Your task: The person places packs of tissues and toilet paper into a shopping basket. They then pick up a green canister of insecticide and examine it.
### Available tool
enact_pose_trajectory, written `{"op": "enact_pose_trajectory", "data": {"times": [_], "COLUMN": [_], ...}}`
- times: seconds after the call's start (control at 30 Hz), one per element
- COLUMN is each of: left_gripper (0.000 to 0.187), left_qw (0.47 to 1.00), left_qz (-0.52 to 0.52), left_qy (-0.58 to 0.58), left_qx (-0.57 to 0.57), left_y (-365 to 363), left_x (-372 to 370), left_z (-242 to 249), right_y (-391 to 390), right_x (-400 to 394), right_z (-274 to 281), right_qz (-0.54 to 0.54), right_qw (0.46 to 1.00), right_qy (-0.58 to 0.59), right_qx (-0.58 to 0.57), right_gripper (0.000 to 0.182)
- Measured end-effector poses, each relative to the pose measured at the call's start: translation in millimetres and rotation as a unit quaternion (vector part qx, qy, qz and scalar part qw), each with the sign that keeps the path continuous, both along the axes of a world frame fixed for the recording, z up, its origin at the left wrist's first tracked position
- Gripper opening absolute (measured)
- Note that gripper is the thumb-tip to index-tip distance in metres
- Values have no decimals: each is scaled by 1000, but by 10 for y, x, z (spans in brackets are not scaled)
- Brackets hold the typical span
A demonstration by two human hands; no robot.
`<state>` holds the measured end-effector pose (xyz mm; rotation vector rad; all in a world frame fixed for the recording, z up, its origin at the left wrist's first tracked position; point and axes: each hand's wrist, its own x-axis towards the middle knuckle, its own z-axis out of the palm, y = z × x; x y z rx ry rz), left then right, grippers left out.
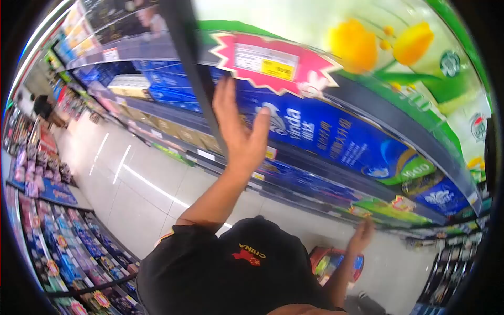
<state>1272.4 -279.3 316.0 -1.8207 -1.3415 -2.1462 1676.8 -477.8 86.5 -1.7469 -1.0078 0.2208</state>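
Observation:
My left hand [240, 123] is raised to the shelf with its thumb and fingers spread. Its fingertips overlap the left end of a blue Vinda tissue pack [336, 131], just below a pink starburst price tag [275, 63]. Nothing shows in that hand's grasp. Lower down on the right, my right hand [362, 236] is slightly blurred, its fingers loosely stretched toward the lower shelf and holding nothing visible. A red shopping basket [362, 265] with colourful goods inside is beside that forearm, near the floor.
A large green-and-white pack with yellow tulips [388, 47] fills the upper shelf. A dark upright post [191, 68] divides the shelving. Packed racks [68, 247] line the left side. A person [44, 107] stands far down the tiled aisle [136, 178].

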Motion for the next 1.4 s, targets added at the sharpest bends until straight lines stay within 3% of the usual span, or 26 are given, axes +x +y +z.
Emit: {"op": "enact_pose_trajectory", "data": {"times": [0.03, 0.1, 0.17, 0.3, 0.4, 0.43, 0.5, 0.53, 0.63, 0.77, 0.87, 0.97, 1.07, 1.17, 1.23, 1.27, 1.37, 1.4], "left_gripper": [72, 72, 71, 71, 70, 69, 71, 71, 72, 70, 68, 64, 61, 56, 52, 49, 41, 40], "left_qw": [1000, 998, 996, 995, 991, 989, 990, 989, 987, 978, 971, 971, 967, 958, 949, 949, 945, 932], "left_qz": [-14, -22, -18, 6, 8, 5, 14, 14, 21, 0, 1, 18, 11, -27, -59, -72, -63, -78], "left_qy": [-15, -52, -83, -82, -97, -105, -99, -103, -116, -165, -196, -203, -222, -259, -288, -299, -320, -352], "left_qx": [3, -25, -27, -62, -90, -100, -102, -104, -109, -124, -136, -126, -127, -122, -115, -63, -32, -29], "left_y": [37, 69, 136, 48, 3, -1, 9, -5, -7, -36, -79, -51, -78, -143, -151, -90, -253, -327], "left_x": [-8, -1, -24, -56, -90, -77, -41, -12, 59, 104, 149, 186, 212, 210, 222, 224, 215, 239], "left_z": [7, 13, 36, 234, 287, 292, 304, 325, 331, 344, 353, 274, 245, 228, 165, 58, 79, 116], "right_y": [192, 525, 763, 1045, 1330, 1380, 1333, 1320, 1379, 1259, 1185, 1379, 1330, 1435, 1367, 1298, 1035, 1033], "right_x": [-36, 16, -46, -211, 226, 219, 75, 191, 134, 59, -65, 698, 803, 1135, 942, 800, 348, 413], "right_z": [550, 1156, 1730, 2219, 1987, 2049, 2188, 2261, 2276, 2432, 2503, 1950, 1849, 1399, 1470, 1560, 2063, 1979], "right_qz": [15, 5, -5, 3, 7, -28, 33, 18, 42, 87, 112, 153, 111, 201, 220, 226, 244, 195], "right_qw": [995, 990, 976, 978, 970, 978, 961, 975, 965, 981, 979, 977, 989, 945, 941, 936, 926, 923], "right_qy": [-94, -41, -112, 8, -54, -86, -70, -118, -36, 29, 26, -91, -84, 136, 47, -1, 233, 267], "right_qx": [34, 136, 187, 209, 236, 190, 265, 187, 257, 170, 170, 115, 38, 218, 253, 269, 171, 198], "right_gripper": [36, 39, 43, 47, 52, 57, 59, 58, 57, 59, 56, 54, 51, 50, 52, 53, 82, 69]}}
